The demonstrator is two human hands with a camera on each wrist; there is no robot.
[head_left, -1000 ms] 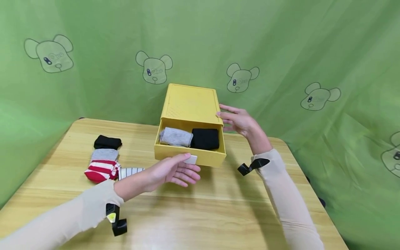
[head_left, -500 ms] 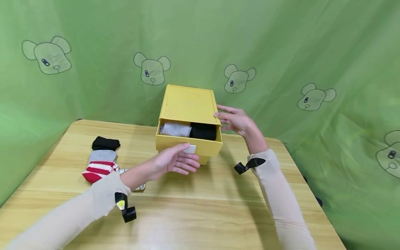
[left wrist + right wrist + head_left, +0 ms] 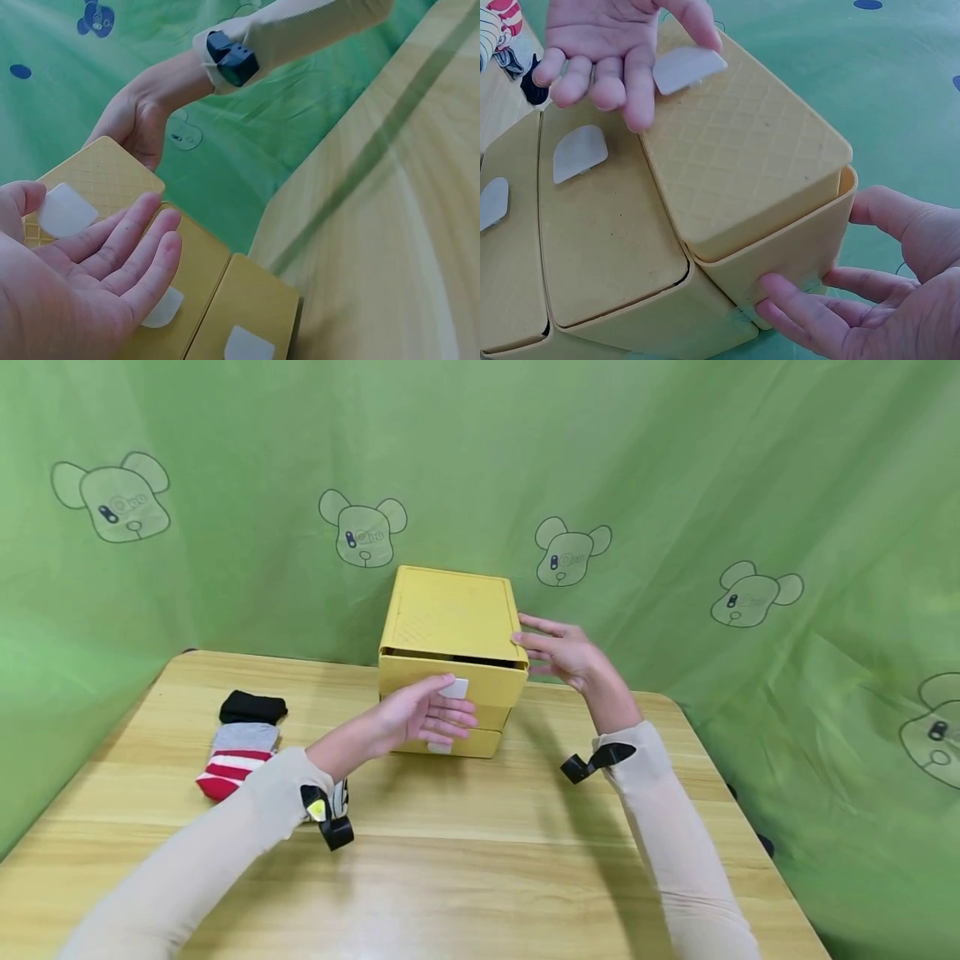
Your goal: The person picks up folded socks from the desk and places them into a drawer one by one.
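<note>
A yellow drawer cabinet with stacked drawers stands at the back of the table. Its top drawer sticks out slightly, leaving a narrow dark gap under the cabinet top. My left hand lies against that drawer's front, thumb at the white handle, fingers extended below it. In the right wrist view the drawer front juts a little from its casing. My right hand rests at the cabinet's right side, thumb near the top edge and fingers extended along the side wall. The drawer's contents are hidden.
Left on the wooden table lie a folded black sock, a grey one and a red-and-white striped one. A white striped sock is mostly covered by my left sleeve. A green curtain hangs behind.
The top drawer has slid back into the cabinet, pushed by my left hand, and the grey and black socks inside have gone out of sight. My right hand has stayed at the side.
</note>
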